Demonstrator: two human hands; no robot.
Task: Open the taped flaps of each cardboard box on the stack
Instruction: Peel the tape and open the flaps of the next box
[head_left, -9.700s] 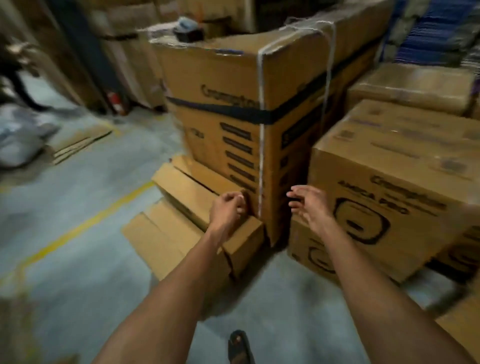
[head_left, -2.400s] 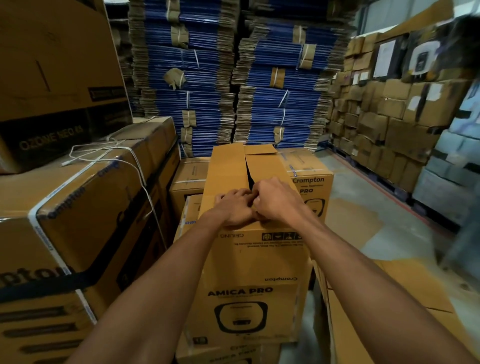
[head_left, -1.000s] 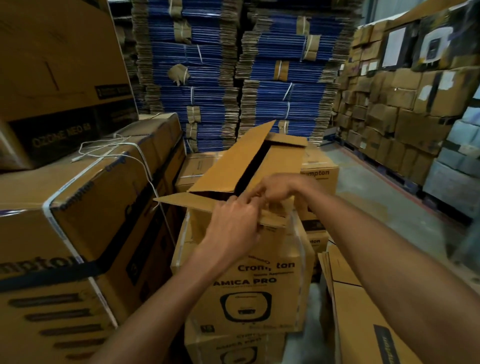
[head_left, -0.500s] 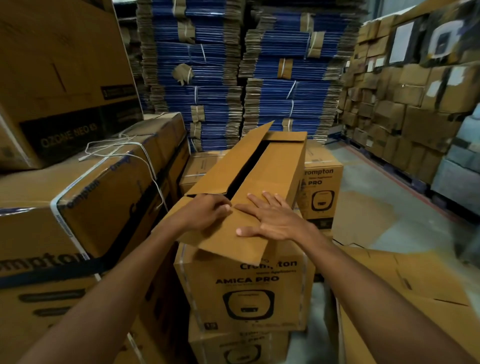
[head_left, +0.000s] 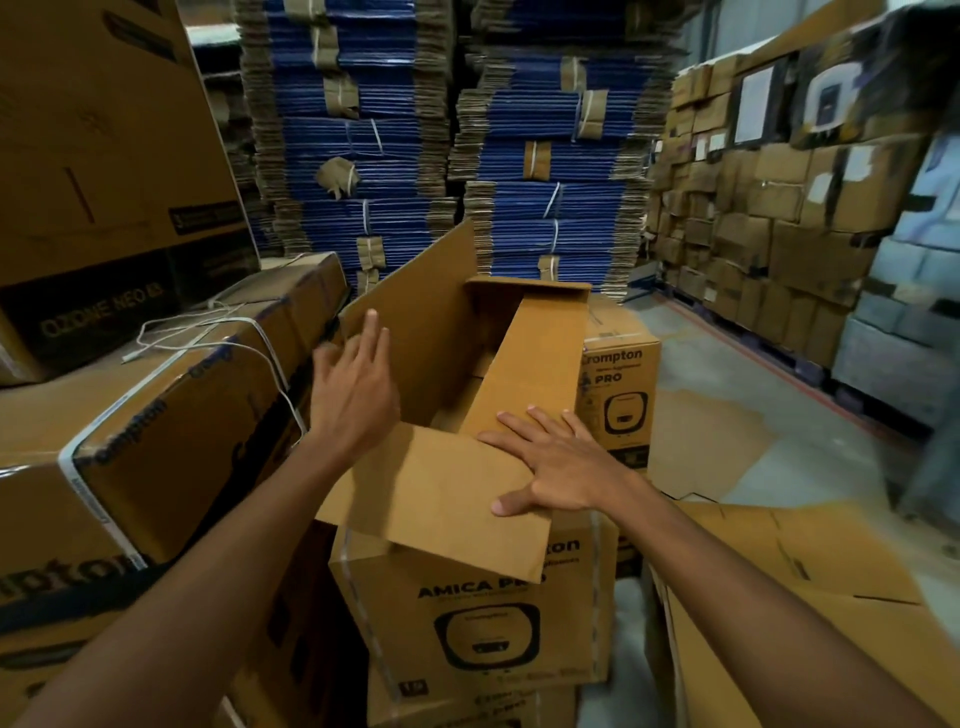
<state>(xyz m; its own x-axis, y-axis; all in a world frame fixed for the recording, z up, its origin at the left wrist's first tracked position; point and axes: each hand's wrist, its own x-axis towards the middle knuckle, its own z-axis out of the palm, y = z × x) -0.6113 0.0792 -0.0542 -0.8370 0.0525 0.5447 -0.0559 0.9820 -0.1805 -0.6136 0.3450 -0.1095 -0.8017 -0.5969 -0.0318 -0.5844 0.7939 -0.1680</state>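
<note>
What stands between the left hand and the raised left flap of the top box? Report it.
Nothing visible. The left hand, fingers straight, is right at the raised left flap of the top box; whether it touches cannot be told. The right hand lies flat on the near flap, aside.

Brown AMICA PRO cardboard box (head_left: 478, 613) topping the stack, lid open, long left flap (head_left: 431, 322) raised steeply toward 11 o'clock, long right flap (head_left: 530, 364) partly over the opening, near short flap (head_left: 441, 509) folded out toward 6 o'clock, matching box (head_left: 467, 706) directly beneath.
</note>
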